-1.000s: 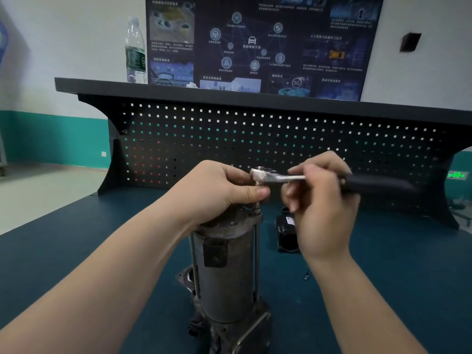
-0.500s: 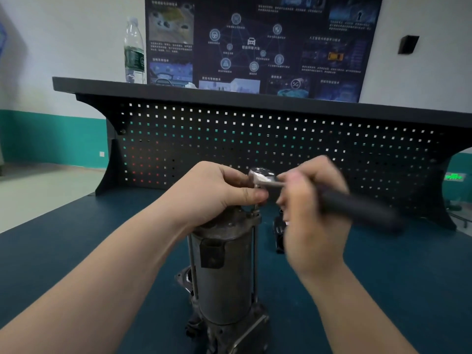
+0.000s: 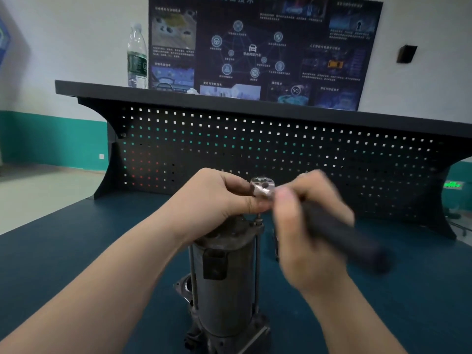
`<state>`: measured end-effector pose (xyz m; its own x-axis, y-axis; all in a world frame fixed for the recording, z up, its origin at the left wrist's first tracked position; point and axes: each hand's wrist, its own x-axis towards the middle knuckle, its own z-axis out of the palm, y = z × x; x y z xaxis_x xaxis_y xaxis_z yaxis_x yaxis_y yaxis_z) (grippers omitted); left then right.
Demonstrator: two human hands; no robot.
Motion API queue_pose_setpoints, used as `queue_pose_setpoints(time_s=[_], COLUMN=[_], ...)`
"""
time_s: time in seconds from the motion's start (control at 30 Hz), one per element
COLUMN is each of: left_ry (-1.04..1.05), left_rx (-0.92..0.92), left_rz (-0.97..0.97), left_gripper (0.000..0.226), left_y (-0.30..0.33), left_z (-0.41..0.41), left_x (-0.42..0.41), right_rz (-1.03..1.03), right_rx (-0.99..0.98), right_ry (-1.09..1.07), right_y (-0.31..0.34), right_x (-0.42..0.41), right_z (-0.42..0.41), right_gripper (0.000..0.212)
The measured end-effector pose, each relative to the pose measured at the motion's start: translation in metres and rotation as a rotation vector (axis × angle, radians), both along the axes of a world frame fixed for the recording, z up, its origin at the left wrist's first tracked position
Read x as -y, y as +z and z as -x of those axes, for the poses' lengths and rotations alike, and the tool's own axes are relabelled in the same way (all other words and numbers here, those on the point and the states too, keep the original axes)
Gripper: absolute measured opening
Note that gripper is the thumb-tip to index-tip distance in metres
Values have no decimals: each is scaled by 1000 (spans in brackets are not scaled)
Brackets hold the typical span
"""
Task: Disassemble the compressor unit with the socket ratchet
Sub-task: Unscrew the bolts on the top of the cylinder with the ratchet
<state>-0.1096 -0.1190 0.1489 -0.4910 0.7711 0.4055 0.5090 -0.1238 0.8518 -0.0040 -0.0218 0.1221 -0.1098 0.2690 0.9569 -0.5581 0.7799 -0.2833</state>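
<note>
Right now I have the ratchet seated on a top bolt of the upright compressor.

Nearest me, the compressor (image 3: 224, 282) stands on end on the bench (image 3: 76, 251), its long axis vertical, long through-bolts running up its sides. My left hand (image 3: 219, 200) curls over its top cap, thumb pressed near the ratchet head (image 3: 263, 186). My right hand (image 3: 306, 226), blurred, is wrapped round the ratchet's black handle (image 3: 352, 241), which points right and toward me, so I judge the coming swing pivots about that vertical bolt. Farther back, a pegboard (image 3: 255, 149) and a shelf with a water bottle (image 3: 137, 56). On the poster (image 3: 263, 49) I can read only "5G"; the rest is too small.
</note>
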Motion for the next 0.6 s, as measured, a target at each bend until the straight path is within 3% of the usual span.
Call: queue_pose_setpoints(time_s=[0.03, 0.07, 0.2, 0.23, 0.3, 0.37, 0.47, 0.5, 0.53, 0.6], left_ry=[-55, -125, -168, -123, -23, 52, 55, 25, -30, -148], left_rx=[19, 43, 76, 68, 32, 23, 5, -9, -8, 25], left_rz=[11, 31, 89, 85, 82, 39, -3, 17, 46, 92], left_gripper=[6, 8, 26, 27, 17, 4, 6, 9, 13, 21], left_y=[1, 2, 4, 4, 4, 2, 0, 1, 3, 5], left_z=[1, 2, 4, 4, 0, -3, -7, -6, -6, -4], left_x=[2, 4, 4, 1, -4, -6, -5, -3, -1, 2], right_rz=[-118, -96, 703, 877, 1028, 856, 71, -109, -137, 135], right_rx=[14, 61, 231, 254, 226, 163, 68, 48, 65, 127], right_ry=[-89, -19, 831, 939, 1023, 881, 117, -19, -30, 149], right_y=[-2, 1, 22, 21, 20, 12, -7, -13, -14, -1], right_x=[0, -2, -29, -35, -38, -31, -8, -3, -1, -1], right_z=[0, -2, 1, 6, 9, 2, -11, -13, -14, -18], right_gripper=[21, 19, 12, 10, 10, 17, 26, 29, 33, 36])
